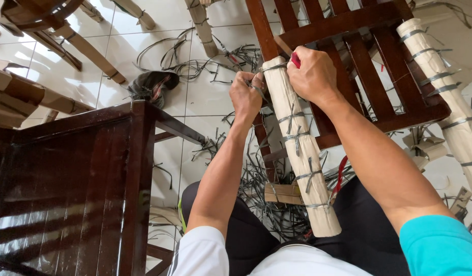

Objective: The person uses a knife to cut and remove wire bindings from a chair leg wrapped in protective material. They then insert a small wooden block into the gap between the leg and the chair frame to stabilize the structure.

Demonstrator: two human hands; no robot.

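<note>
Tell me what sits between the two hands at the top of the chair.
In the head view, the paper-wrapped chair leg, bound with grey straps, runs up between the left hand and the right hand. Both hands press against its top end.

Bright, even daylight fills the scene, strongest at the far left, where the white tiled floor [195, 102] washes out to near pure white and loses its grout lines. The glossy dark wooden table [67, 194] at near left carries pale streaked reflections across its top and a thin highlight along its edge. Shadows are soft and short; the forearms darken only on their undersides. Focus is sharp across the centre, on the paper-wrapped chair leg [297, 148] and its straps. Straight edges bow outward toward the corners, a wide-angle stretch, and the near bottom edge softens slightly.
</note>
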